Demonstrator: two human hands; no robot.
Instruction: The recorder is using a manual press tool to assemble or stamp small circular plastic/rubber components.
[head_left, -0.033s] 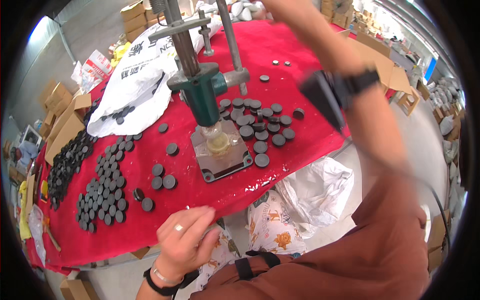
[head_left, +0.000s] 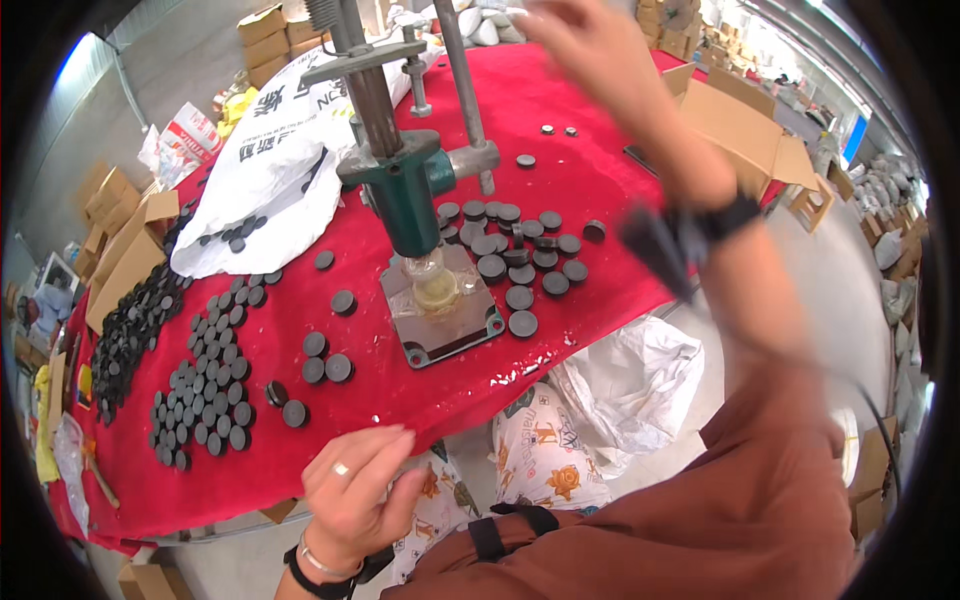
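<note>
My left hand [head_left: 362,490], with a ring on one finger, hovers at the near edge of the red-covered table. Its fingers are loosely bent, the thumb stands apart, and I see nothing held. My right hand [head_left: 590,50] is raised at the top of the view, right of the press lever [head_left: 462,75]; motion blur and the frame edge hide its grip. Between them stands a green hand press [head_left: 402,205] over a metal base plate [head_left: 450,335]. A pale round piece [head_left: 436,291] sits on that plate under the ram. Dark round caps [head_left: 519,298] lie right of the base.
More dark caps [head_left: 205,385] spread across the red cloth [head_left: 300,450] at left, beside a white sack [head_left: 262,190]. A cardboard box [head_left: 735,140] stands at the far right. White plastic bagging [head_left: 640,380] hangs by the near edge. A cable runs down past my right arm.
My right hand has shifted slightly down, and its wrist has moved a little to the right. My left hand is slightly lower and further left. The caps and press look unchanged.
</note>
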